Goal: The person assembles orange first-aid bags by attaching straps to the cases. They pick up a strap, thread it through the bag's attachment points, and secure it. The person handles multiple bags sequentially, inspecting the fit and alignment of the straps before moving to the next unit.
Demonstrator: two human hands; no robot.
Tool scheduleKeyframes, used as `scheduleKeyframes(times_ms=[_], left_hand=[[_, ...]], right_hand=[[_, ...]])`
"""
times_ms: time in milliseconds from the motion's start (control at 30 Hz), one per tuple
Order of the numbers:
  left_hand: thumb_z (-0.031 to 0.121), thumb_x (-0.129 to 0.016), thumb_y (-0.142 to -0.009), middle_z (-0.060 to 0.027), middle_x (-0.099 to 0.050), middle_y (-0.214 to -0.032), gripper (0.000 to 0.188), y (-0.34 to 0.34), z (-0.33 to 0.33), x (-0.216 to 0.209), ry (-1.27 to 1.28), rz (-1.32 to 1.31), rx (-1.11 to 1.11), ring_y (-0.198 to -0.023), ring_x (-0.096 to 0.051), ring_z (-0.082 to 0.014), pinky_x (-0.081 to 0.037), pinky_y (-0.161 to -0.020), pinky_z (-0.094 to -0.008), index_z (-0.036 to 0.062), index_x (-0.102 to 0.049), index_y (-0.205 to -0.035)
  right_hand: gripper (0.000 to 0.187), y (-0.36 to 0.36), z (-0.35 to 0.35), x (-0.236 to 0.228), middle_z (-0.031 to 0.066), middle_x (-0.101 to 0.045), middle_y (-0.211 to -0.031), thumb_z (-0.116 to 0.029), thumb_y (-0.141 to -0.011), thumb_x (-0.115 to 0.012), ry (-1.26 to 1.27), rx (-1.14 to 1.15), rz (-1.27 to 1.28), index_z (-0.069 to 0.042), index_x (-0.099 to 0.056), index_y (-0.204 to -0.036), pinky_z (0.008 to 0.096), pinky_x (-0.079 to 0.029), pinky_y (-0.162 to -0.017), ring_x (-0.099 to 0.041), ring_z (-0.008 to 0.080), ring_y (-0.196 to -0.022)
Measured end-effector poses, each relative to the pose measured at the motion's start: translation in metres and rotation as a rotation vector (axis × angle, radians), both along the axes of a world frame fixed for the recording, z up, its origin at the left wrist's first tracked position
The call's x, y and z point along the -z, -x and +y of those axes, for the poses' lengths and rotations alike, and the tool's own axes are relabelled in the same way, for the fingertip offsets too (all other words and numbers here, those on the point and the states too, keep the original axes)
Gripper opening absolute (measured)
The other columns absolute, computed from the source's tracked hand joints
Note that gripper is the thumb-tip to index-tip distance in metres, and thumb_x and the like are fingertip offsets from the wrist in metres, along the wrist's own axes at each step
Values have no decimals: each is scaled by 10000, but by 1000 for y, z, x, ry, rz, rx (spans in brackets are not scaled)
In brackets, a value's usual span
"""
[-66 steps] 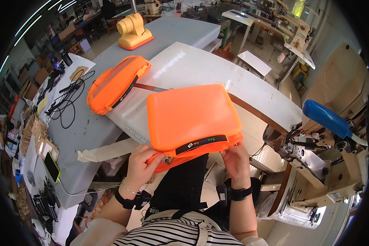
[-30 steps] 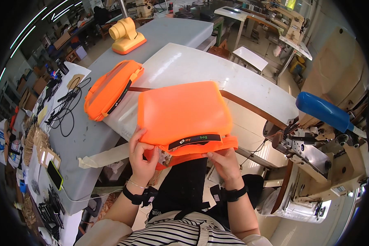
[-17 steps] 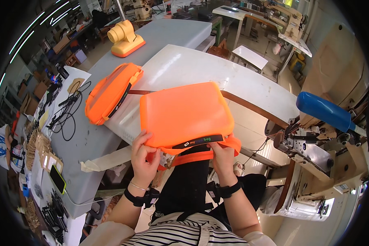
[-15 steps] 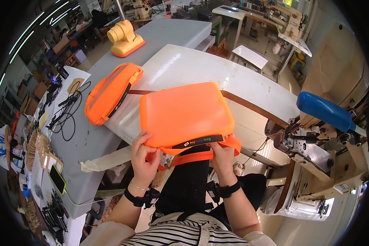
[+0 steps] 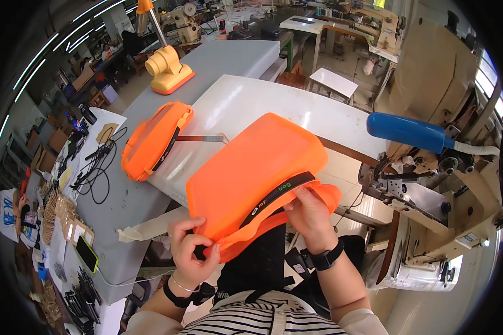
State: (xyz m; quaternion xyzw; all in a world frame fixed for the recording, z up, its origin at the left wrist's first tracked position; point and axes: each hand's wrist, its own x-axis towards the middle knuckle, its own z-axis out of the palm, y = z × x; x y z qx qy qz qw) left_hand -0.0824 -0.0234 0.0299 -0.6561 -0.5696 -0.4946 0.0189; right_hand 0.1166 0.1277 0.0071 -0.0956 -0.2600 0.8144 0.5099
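Over the near edge of the white worktop point(image 5: 352, 114), before the wearer's lap: orange bag point(image 5: 257, 162), tilted, broad panel up, near left corner lowest. Whether its far side rests on the worktop cannot be told.

Grip: left hand point(image 5: 194, 254) has thumb and forefinger closed on the near left edge, remaining fingers curled. Right hand point(image 5: 310, 215) pinches the near edge by the right end of the black label strip point(image 5: 276, 196), thumb on top; its fingers underneath are partly hidden.

Handling (judged): light; panel fairly springy, holds its shape; orange edging band point(image 5: 240, 240) soft, apt to fold or sag. Smooth, slightly glossy face may slide under a flat palm. Best hold: the seamed edge at both near corners, not the middle of the panel.

Surroundings: second orange bag point(image 5: 157, 139) far left; flat metal strip point(image 5: 201, 138) lies between the two bags. Pale fabric strip point(image 5: 151, 224) left, just beyond the left hand. Sewing machine point(image 5: 430, 209) and blue cylinder point(image 5: 405, 132) limit room on the right. Yellow lamp base point(image 5: 169, 70) stands well apart, far left, on the grey table point(image 5: 114, 229).
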Motion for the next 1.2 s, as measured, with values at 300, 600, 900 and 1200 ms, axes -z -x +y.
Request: scheduleKeyframes(times_ms=[300,600,900,1200], left_hand=[[309,-807,-721,-95,-607,-944,366,-26,-21,-42,75,-13,497,-862,-568,-250,-415,-783,-361,73,-621,-929],[224,-783,-735,-131,-567,-1168,537,-69,43,-66,176,195,452,-1152,-502,-305,-359,-977,-425,49,-546,-1183],[371,-746,-754,-40,-637,-1039,445,-71,37,-49,527,450,708,-1077,-532,-260,-328,-990,-437,76,-640,-1070],[203,-653,-813,-72,-574,-809,193,-72,27,-29,369,388,600,-808,-514,-268,-374,-754,-372,36,-638,-910]], right_hand=[[153,-24,-31,-49,27,-659,-989,-151,-928,-608,141,-173,-135,-53,-608,-1046,269,-506,-793,-641,125,-901],[289,-46,-63,-1,49,-631,-1003,-120,-857,-707,-139,-354,-320,-33,-576,-1099,276,-530,-788,-629,128,-893],[300,-62,-98,29,40,-610,-1069,-167,-909,-656,-303,-443,-543,-39,-567,-1164,267,-497,-834,-588,114,-960],[202,-55,-107,21,11,-622,-919,-204,-896,-676,-426,-250,-722,-48,-624,-1011,248,-473,-732,-559,85,-821]])
